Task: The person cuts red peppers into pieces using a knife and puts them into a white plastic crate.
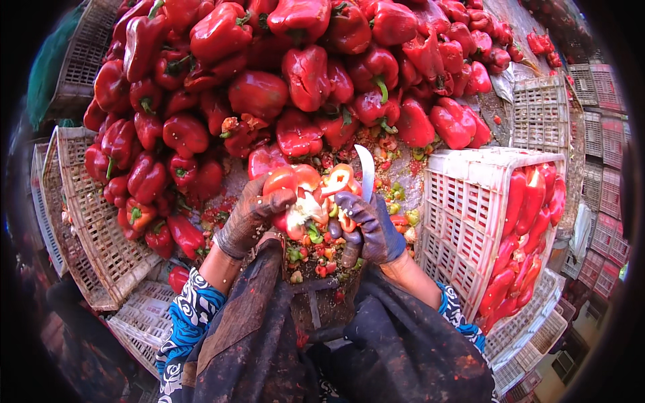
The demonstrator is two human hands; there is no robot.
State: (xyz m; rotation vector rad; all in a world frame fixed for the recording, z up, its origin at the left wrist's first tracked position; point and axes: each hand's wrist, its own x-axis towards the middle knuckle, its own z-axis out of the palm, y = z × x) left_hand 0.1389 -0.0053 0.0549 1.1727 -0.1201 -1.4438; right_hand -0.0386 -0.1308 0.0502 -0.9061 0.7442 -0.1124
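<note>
My left hand, in a stained glove, is closed round a cut-open red bell pepper whose pale seed core shows. In a dark blue glove, my right hand grips a knife with a curved blade pointing up and away from me. Its handle end shows below my fingers. A cut pepper piece with a hollow middle lies against the right fingers; whether they hold it too I cannot tell. Both hands are close together over scattered seeds and trimmings, above my lap.
A big heap of whole red peppers rises in front. At right, a tilted white plastic crate holds red pepper pieces. More crates stand at left and far right. A dark apron covers my legs.
</note>
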